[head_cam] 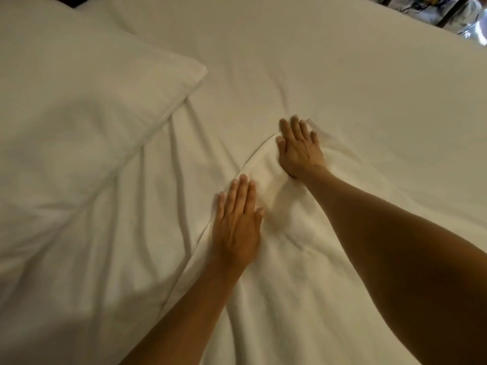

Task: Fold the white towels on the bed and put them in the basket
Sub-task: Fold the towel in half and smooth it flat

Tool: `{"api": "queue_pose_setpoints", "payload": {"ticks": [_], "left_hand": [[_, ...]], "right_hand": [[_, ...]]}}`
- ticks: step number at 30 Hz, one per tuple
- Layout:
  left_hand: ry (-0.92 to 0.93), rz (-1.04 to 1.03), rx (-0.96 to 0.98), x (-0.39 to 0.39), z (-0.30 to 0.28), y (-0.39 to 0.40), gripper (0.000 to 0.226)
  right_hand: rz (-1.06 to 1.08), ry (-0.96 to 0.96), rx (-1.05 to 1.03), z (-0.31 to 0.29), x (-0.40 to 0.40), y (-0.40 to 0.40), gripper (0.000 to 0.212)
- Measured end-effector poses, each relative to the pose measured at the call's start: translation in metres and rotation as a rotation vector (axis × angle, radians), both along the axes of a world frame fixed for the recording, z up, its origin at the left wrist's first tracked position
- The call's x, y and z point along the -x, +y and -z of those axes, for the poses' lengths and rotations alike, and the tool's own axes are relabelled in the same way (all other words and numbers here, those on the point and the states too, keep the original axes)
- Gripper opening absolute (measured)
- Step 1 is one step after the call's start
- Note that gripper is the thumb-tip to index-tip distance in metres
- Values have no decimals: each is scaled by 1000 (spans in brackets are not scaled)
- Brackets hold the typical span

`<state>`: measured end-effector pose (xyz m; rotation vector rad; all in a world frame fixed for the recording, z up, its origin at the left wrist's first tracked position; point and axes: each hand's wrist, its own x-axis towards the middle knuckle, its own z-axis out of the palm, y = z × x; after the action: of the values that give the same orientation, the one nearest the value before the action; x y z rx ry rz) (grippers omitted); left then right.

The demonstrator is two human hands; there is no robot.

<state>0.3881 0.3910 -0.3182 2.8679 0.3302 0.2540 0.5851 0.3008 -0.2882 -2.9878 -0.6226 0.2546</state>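
Both hands flat, palms down, fingers straight, pressing on the white towel (266,177); nothing gripped. Left hand (237,222) sits nearer the body on the towel's left hem. Right hand (299,148) is further out, at the towel's far end, fingers slightly spread. Hands are apart, with a raised bunched ridge of towel between them.

Towel runs from under the right hand back toward the body, passing under both forearms; its left hem shows as a thin line going from the right hand's thumb side down past the left hand. White on white, so its right edge is hard to make out.

Surface: bed (342,75) with a white sheet, smooth beyond the right hand, creased in long folds left of the left hand. Large white pillow (79,101) well left of both hands. Far beyond the right hand, past the bed's corner, dark frame bars and blurred clutter (448,11); can't identify it.
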Motion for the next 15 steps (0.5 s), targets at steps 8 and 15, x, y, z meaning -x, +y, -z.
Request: {"api": "queue_pose_setpoints", "payload": {"ticks": [8, 15], "left_hand": [[69, 15, 61, 2, 12, 1, 58], [149, 32, 52, 4, 4, 4, 62]], "right_hand": [[-13, 47, 25, 9, -13, -2, 55], [-153, 42, 171, -17, -14, 0, 56]]}}
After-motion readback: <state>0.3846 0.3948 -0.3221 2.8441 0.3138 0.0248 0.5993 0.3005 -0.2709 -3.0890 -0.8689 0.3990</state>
